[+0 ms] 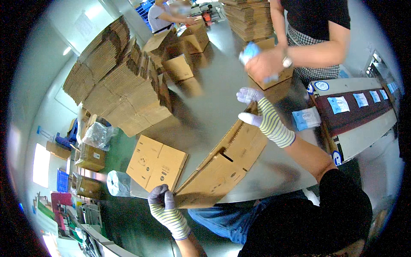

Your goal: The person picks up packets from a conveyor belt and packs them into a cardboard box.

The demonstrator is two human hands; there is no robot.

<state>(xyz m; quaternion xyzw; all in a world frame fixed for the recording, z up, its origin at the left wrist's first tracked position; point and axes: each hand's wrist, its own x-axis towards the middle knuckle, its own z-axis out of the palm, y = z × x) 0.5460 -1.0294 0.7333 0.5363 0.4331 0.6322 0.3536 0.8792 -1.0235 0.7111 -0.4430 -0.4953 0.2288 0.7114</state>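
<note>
A partly flattened brown cardboard box (227, 169) is held slanting between my two gloved hands at the table's near edge. My right hand (267, 120), in a striped glove with pale fingertips, grips the box's far upper end, thumb on the near side and fingers beyond the edge. At the near left corner of the box my left hand (169, 214), gloved alike, has its thumb and fingers closed; its exact hold is partly hidden. A short stack of flat cardboard boxes (156, 162) lies just beyond my left hand.
Tall piles of flat cartons (124, 92) stand on the metal table (214, 77). Opened boxes (180, 67) stand behind them. At right, a co-worker's blurred hand (267, 64) holds a blue-white packet over an open box. A conveyor (349, 113) carries similar packets; another packet (306, 118) lies beside it.
</note>
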